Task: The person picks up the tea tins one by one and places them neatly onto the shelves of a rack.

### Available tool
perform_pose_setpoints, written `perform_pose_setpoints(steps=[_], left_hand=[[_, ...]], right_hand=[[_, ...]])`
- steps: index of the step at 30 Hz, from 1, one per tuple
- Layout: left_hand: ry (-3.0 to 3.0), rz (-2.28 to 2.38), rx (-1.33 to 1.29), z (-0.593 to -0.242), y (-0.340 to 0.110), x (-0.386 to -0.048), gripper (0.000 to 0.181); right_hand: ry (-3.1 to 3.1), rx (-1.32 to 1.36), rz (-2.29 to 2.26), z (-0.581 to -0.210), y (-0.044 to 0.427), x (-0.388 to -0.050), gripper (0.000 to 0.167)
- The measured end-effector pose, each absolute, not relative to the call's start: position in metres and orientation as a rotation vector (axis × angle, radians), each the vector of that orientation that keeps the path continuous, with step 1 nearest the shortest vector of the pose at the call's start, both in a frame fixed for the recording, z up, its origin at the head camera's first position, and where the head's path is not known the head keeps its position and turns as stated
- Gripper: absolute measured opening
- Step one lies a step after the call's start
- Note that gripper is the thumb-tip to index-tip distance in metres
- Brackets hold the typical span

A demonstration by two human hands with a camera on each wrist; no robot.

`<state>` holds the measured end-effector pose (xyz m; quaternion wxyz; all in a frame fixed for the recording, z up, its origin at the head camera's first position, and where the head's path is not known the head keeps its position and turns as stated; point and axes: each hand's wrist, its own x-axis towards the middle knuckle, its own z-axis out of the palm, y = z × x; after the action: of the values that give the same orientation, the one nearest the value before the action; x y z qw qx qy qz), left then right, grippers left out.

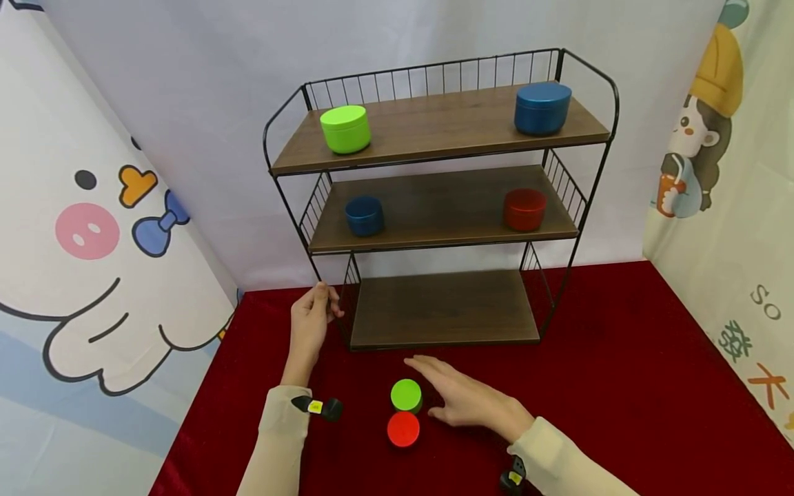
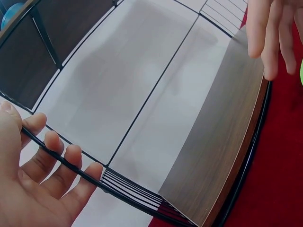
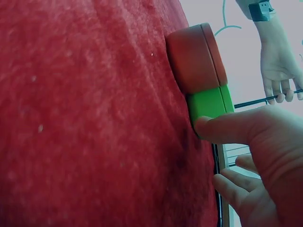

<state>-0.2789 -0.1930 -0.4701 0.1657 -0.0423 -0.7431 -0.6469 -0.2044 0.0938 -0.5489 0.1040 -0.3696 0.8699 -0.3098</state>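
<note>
My left hand point(image 1: 312, 313) grips the black metal side post of a three-tier shelf rack point(image 1: 446, 311); its fingers point(image 2: 71, 158) curl round the rod in the left wrist view. Over the red cloth, my right hand point(image 1: 465, 396) is spread beside a small round green tin point(image 1: 406, 395). A round red tin point(image 1: 403, 430) stands against the green one, nearer to me. In the right wrist view the thumb point(image 3: 227, 128) overlaps the green tin point(image 3: 208, 103); whether it touches cannot be told. Both tins have their lids on.
On the top shelf stand a green tin point(image 1: 345, 129) at left and a large blue tin point(image 1: 542, 109) at right. The middle shelf holds a smaller blue tin point(image 1: 364, 215) and a dark red tin point(image 1: 524, 209). Printed curtains point(image 1: 434, 27) hang behind and at the sides.
</note>
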Motion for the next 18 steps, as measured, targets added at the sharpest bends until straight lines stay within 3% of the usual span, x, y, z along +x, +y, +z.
perform_pose_setpoints(steps=[18], left_hand=[[-2.119, -1.849, -0.124, -0.4709, -0.1935, -0.2791, 0.058]], right_hand=[[2.535, -1.079, -0.931, -0.5539, 0.0828, -0.2057, 0.084]])
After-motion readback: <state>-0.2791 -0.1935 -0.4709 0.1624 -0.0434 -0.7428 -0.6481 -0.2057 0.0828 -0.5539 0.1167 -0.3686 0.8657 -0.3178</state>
